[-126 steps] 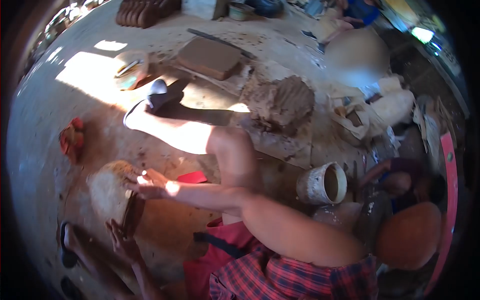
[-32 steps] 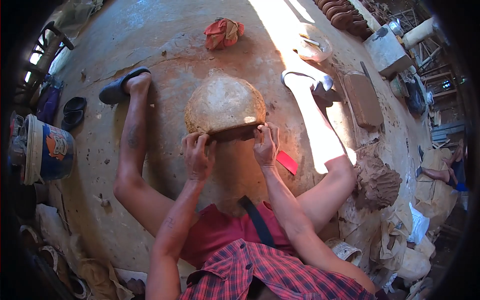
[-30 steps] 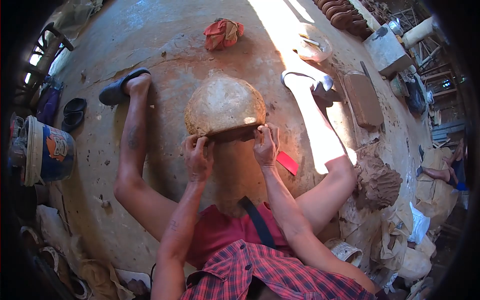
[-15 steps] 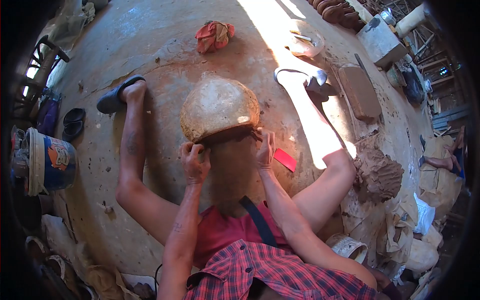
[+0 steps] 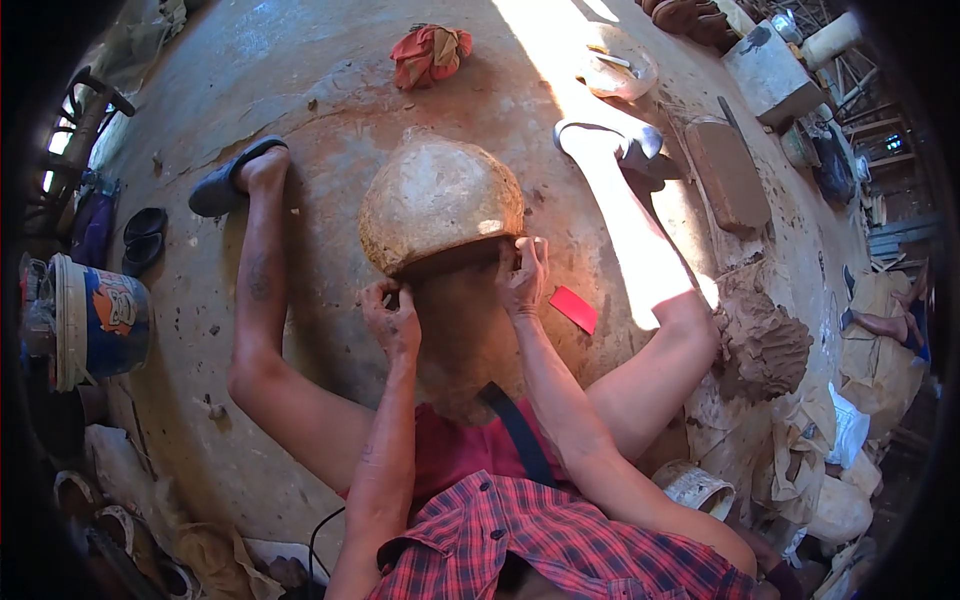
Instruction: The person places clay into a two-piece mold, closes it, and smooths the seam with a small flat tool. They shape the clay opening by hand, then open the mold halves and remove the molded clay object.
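Observation:
A big rounded, pot-like dome (image 5: 443,190), pale grey on top and brown with clay round its edge, sits on the floor between my legs. Its near rim faces me, and dark shadow lies beneath it. My left hand (image 5: 392,318) has its fingers curled in at the rim's left end. On the opposite end, my right hand (image 5: 523,278) pinches the rim with bent fingers. What the fingertips do under the edge is hidden. A flat red rectangular piece (image 5: 573,309) lies on the floor just right of my right hand.
A crumpled red cloth (image 5: 430,56) lies beyond the dome. To the right are a clear bowl (image 5: 617,74), a brown clay slab (image 5: 728,176) and a lump of wet clay (image 5: 762,335). A bucket (image 5: 100,322) and dark slippers (image 5: 145,241) are on the left.
My right hand has shifted slightly left and up along the rim. The left hand's fingers have opened a little at the rim. The dome stays in place; the view has shifted slightly.

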`<state>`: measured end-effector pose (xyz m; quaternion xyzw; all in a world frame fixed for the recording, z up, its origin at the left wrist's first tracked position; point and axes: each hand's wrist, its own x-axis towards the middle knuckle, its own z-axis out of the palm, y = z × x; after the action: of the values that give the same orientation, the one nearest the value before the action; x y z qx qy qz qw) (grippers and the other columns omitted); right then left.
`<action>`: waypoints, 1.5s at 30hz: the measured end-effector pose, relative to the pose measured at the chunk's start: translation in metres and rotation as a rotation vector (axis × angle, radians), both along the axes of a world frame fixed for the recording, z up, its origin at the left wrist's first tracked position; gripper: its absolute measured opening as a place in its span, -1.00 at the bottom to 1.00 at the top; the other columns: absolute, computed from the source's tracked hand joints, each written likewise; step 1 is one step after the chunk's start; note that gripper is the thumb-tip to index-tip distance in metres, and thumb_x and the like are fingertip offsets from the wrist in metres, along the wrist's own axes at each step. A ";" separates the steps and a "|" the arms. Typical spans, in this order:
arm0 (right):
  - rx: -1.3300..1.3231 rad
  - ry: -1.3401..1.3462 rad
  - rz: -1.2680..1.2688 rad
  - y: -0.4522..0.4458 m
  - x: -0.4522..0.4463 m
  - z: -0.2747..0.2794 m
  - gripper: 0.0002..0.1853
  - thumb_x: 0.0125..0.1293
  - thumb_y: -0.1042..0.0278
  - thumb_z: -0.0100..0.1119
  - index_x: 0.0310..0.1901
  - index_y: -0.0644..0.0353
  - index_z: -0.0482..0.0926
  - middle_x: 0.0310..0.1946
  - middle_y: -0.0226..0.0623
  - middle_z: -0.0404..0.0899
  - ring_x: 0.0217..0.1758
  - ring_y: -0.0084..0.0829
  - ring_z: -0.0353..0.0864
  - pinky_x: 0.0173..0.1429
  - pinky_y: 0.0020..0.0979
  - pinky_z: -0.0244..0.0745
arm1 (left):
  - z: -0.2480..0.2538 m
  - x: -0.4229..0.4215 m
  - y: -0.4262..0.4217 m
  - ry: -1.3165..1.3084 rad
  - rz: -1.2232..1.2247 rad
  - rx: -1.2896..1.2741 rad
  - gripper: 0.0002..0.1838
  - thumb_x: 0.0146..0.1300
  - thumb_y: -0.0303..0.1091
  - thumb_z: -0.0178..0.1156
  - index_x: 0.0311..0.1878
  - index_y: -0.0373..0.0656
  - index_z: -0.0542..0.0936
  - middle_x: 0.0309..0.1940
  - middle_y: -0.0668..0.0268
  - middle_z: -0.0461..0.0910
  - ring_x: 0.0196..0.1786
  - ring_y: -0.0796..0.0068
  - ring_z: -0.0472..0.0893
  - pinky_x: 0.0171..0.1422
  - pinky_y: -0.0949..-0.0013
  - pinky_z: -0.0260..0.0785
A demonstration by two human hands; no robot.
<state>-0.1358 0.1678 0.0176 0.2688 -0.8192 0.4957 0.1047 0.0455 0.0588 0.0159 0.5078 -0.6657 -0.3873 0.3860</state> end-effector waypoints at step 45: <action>-0.020 -0.856 0.126 -0.031 0.084 -0.002 -0.39 0.25 0.23 0.18 0.32 0.34 0.58 0.01 0.19 0.75 0.13 0.07 0.75 0.30 -0.05 0.59 | -0.021 -0.031 0.015 0.505 0.056 0.782 -0.67 0.48 -0.33 0.39 0.20 -0.27 0.66 0.01 0.23 0.76 0.01 0.39 0.69 0.14 0.26 0.54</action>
<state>-0.0517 0.1372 0.0161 0.0875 -0.7658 0.5760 -0.2724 0.0147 0.0741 -0.0048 0.5230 -0.3410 -0.7100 0.3258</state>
